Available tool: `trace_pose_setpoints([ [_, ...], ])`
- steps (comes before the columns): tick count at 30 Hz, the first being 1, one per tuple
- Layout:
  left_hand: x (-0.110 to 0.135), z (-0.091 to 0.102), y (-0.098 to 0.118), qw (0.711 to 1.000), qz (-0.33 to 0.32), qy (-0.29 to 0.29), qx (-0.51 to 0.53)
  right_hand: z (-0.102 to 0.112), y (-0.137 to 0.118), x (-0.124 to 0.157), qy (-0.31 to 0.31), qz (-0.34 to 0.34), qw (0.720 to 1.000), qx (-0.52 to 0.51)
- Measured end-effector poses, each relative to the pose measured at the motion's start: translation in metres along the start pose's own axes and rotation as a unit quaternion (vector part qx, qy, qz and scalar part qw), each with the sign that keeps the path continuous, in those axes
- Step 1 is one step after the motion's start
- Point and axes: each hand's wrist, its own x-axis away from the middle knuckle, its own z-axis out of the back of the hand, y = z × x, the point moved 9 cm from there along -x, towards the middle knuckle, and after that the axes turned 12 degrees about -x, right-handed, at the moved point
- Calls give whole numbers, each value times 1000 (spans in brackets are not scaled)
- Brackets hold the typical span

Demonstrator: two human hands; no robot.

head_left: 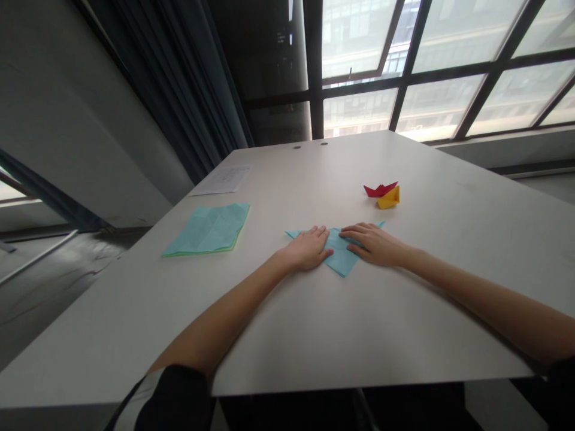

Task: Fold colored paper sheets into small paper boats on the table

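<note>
A light blue sheet of paper [342, 261], folded into a triangle, lies on the white table with one corner pointing toward me. On its left part rests my left hand [309, 248], flat with the fingers stretched out. My right hand [371, 243] lies on the right part, palm down, fingers extended and the thumb a little apart. Both hands press on the paper and hide much of its middle. Its two far corners stick out to the left and right beyond my fingers.
Beyond my right hand sit a red folded paper boat [380, 190] and a yellow folded paper piece [389, 198]. To the left lies a stack of creased blue and green paper [209, 229], with a printed white sheet [221, 181] behind it. The white table [287, 335] ends near windows.
</note>
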Motion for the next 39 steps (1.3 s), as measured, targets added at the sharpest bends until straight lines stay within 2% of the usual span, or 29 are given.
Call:
trace_pose_setpoints([
  [4, 3, -9, -1, 999, 16, -40, 11, -11, 8, 2, -25, -20, 999, 10],
  [9, 7, -16, -8, 995, 47, -78, 31, -27, 29, 7, -99, -75, 992, -7],
  [15, 18, -25, -49, 977, 177, -121, 2, -23, 53, 18, -132, -93, 987, -20],
  [18, 24, -27, -61, 966, 215, -143, -9, -19, 59, 22, -150, -94, 984, -25],
  [20, 25, -25, -61, 965, 216, -148, -11, -13, 57, 22, -147, -88, 984, -41],
  [27, 24, -20, -61, 973, 178, -146, -6, 23, 34, 11, -45, -25, 997, -63],
  [33, 23, -25, -67, 973, 164, -161, -10, 25, 25, 9, -40, -2, 994, -101],
  [39, 23, -25, -66, 970, 166, -174, -34, 17, 22, 7, -87, -10, 980, -179],
])
